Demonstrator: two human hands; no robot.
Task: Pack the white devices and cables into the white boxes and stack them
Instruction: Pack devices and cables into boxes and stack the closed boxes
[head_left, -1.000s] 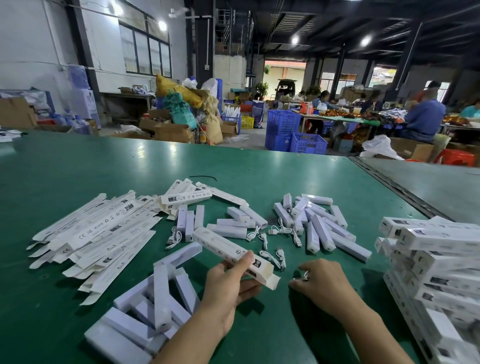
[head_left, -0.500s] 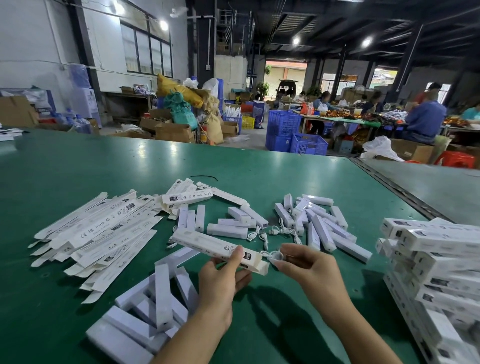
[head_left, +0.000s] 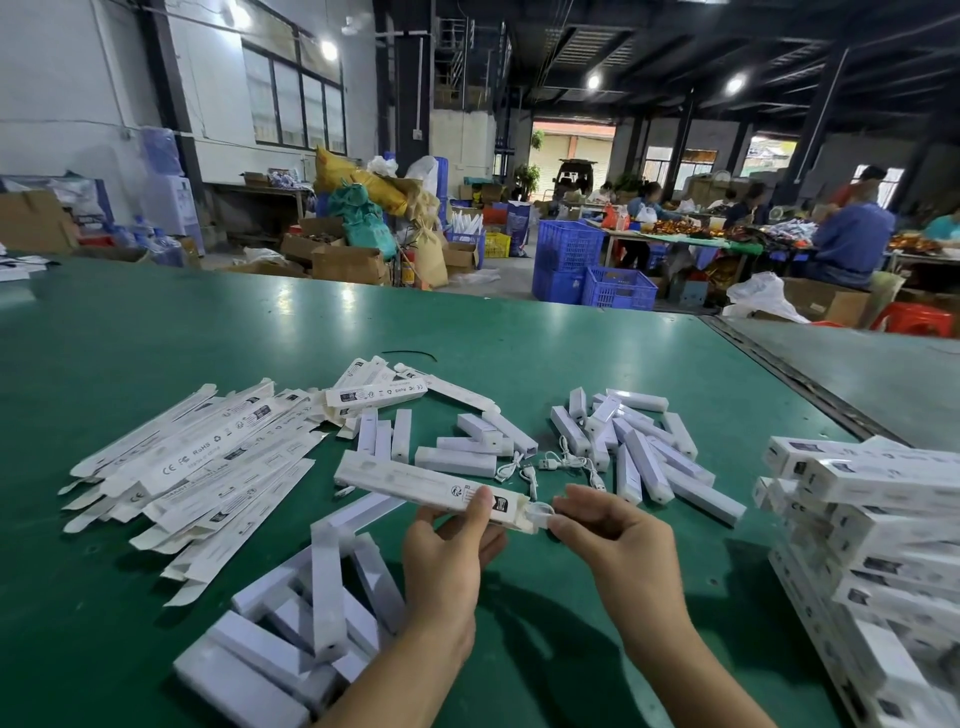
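Note:
My left hand (head_left: 449, 558) grips a long white box (head_left: 415, 486) near its open right end, held just above the green table (head_left: 519, 338). My right hand (head_left: 618, 540) pinches a coiled white cable (head_left: 540, 514) at the mouth of that box. Loose white devices (head_left: 644, 462) lie in a heap behind my right hand. More white cables (head_left: 540, 462) lie between the heaps. Flat unfolded boxes (head_left: 208, 462) spread out at the left. A stack of packed boxes (head_left: 872, 525) stands at the right.
Another pile of white devices (head_left: 306, 613) lies near the table's front left, beside my left forearm. A seam (head_left: 779, 374) divides this table from a second one on the right. Beyond the far edge are blue crates (head_left: 597, 275), cardboard cartons and seated people.
My right hand has picked a coiled cable off the table and brought it to the box's open end. My left hand has raised the box and turned it more level.

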